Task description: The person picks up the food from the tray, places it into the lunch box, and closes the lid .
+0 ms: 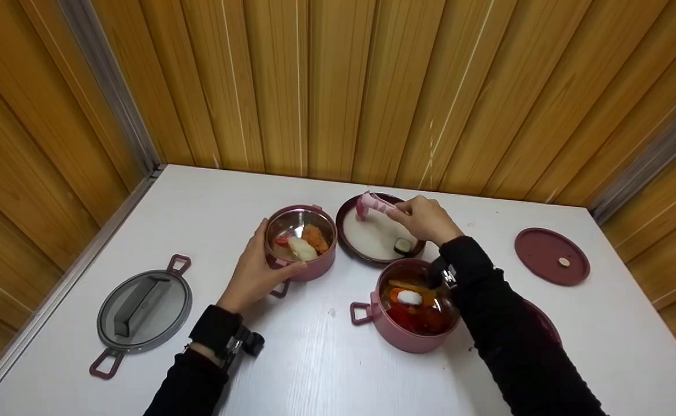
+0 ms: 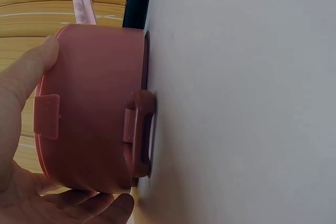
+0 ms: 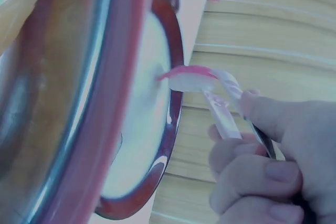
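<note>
Along the table's point(image 1: 309, 358) left edge lies a grey lid point(image 1: 163, 312); near the right edge is a dark red disc point(image 1: 549, 254). Close to the far edge sits a plate point(image 1: 372, 234) bearing a dark-rimmed piece point(image 1: 403, 247). Nearer the front edge stands the larger pink pot point(image 1: 401, 335), with food inside; the right sleeve point(image 1: 505, 329) covers part of it and most of another dark red thing point(image 1: 548, 325). From the left wrist, fingers show along the small pot's wall, hidden from the head camera; the right wrist view shows pale tongs point(image 3: 226, 116) gripping one end of a pink-and-white piece point(image 3: 191, 80). Whether that piece touches the plate, I cannot tell. It sits beyond the right hand point(image 1: 427, 219), which pinches the tongs between thumb and fingers. Left of the plate, the left hand point(image 1: 260, 268) curls round the small pink pot point(image 1: 318, 270).
</note>
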